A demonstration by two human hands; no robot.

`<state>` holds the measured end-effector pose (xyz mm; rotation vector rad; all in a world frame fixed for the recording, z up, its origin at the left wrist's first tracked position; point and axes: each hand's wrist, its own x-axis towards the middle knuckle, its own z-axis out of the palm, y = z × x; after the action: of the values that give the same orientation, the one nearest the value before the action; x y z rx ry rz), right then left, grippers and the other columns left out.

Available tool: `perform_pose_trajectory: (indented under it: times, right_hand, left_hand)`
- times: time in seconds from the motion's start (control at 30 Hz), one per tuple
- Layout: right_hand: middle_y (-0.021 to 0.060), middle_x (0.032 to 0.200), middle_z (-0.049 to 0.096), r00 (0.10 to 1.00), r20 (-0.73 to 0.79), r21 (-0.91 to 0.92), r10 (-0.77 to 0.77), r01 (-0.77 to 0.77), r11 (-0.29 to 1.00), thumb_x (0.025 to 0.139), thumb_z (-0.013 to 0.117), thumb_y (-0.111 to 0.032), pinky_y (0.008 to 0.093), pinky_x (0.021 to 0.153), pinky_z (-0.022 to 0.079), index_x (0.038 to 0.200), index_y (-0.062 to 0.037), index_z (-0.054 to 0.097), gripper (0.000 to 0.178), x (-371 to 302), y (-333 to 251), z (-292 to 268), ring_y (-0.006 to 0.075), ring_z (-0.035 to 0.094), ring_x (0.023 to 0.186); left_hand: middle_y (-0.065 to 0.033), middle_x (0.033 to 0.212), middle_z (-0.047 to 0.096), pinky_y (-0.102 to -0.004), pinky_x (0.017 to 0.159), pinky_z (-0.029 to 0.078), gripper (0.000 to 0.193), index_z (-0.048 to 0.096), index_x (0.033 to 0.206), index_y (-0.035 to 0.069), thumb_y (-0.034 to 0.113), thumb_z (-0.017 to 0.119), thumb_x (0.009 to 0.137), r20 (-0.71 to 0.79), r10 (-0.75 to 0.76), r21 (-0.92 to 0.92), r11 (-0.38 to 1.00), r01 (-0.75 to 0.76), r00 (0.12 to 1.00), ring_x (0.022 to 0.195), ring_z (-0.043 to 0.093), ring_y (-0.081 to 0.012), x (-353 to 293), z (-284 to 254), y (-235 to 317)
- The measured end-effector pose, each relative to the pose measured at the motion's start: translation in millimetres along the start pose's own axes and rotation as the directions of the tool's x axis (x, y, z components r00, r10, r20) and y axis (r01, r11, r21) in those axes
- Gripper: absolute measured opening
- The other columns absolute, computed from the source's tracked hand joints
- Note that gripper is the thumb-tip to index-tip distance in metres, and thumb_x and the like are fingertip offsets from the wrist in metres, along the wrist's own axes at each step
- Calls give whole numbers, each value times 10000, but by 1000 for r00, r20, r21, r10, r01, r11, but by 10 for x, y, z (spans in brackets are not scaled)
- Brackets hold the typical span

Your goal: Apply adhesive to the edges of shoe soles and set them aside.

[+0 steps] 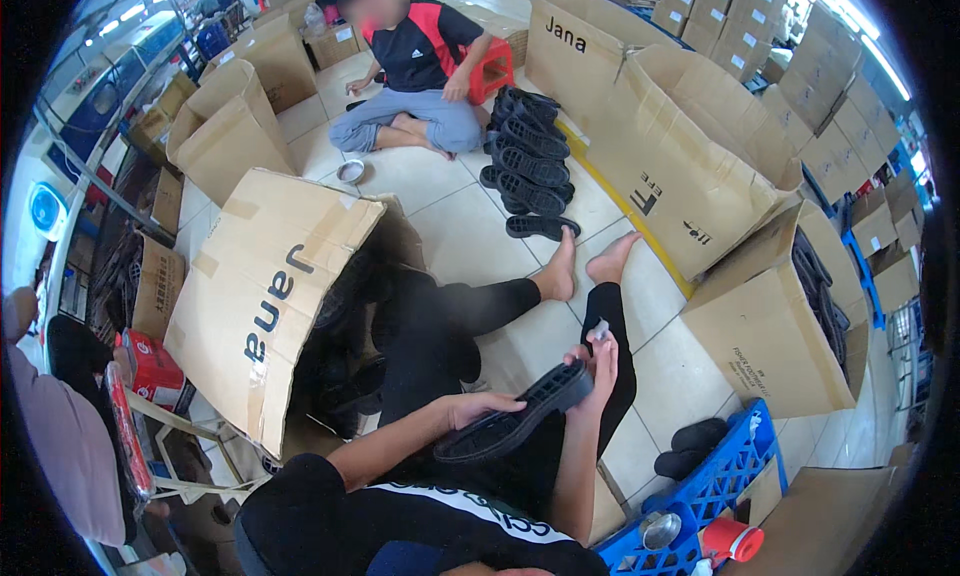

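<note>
Across my lap lies a black shoe sole, tilted, with a gridded pattern of hollows on its upper face. My left hand grips its near left end, thumb on top. At the other end, my right hand is closed against the edge of the sole, with a small whitish piece at its fingertips; what that piece is, I cannot make out. To the left of my legs, a tilted cardboard box opens toward me with many dark soles inside.
Stacked black soles stand on the tiled floor ahead. Beyond them sits a person beside a red stool and a metal bowl. Large cartons line the right. Near my right are a blue crate, a red cup and dark slippers.
</note>
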<state>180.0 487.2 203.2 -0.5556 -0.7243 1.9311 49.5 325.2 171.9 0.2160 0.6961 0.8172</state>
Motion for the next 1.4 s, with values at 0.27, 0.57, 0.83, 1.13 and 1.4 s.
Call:
perform_pose_trajectory:
  times: [0.27, 0.57, 0.83, 1.13, 1.4]
  right_hand:
    - [68, 998, 538, 972, -2, 299, -236, 225, 927, 1024, 424, -270, 253, 496, 442, 1162, -20, 454, 287, -172, -359, -215, 90, 471, 591]
    - [124, 1013, 546, 862, 499, -219, -88, 224, 950, 1018, 420, -154, 244, 544, 442, 1117, -8, 508, 198, 52, -181, 1036, 112, 519, 588]
    - [96, 995, 548, 802, 509, -363, -312, 529, 767, 1015, 445, -193, 231, 582, 444, 1115, -18, 499, 209, 191, -539, 1356, 86, 503, 657]
    - [78, 930, 603, 859, -327, -305, -393, 298, 905, 990, 490, -217, 262, 573, 454, 1075, -33, 562, 215, -1131, -209, -17, 119, 529, 668]
    - [52, 867, 635, 535, -835, -24, -131, 202, 979, 928, 559, -215, 286, 661, 505, 974, -50, 611, 179, -2398, -532, -1842, 157, 589, 735]
  left_hand:
    - [-227, 1414, 432, -458, 1091, 328, 848, 333, 1426, -35, 641, 372, 917, 140, 536, -553, 740, -383, 833, 1287, 449, -337, -364, -79, 247]
    - [-171, 1324, 532, -465, 1087, 350, 551, 527, 1253, -11, 433, 534, 927, -462, 744, -457, 267, -848, 483, 1246, 481, -321, -393, 115, 36]
    - [-191, 1284, 523, -488, 1092, 324, 614, 461, 1282, -21, 430, 562, 879, -188, 871, -677, 220, -702, 454, 1248, 464, -347, -226, 506, 1211]
    - [-126, 1243, 595, -468, 960, 467, 534, 482, 1293, 2, 395, 495, 932, 99, 269, -379, 900, -214, 958, 1084, 599, -299, 461, 246, 861]
    - [-114, 890, 641, -391, 689, 528, 548, 584, 1029, 4, 527, 496, 893, -287, 142, -166, 966, -196, 947, 784, 629, -245, 475, -783, 204]
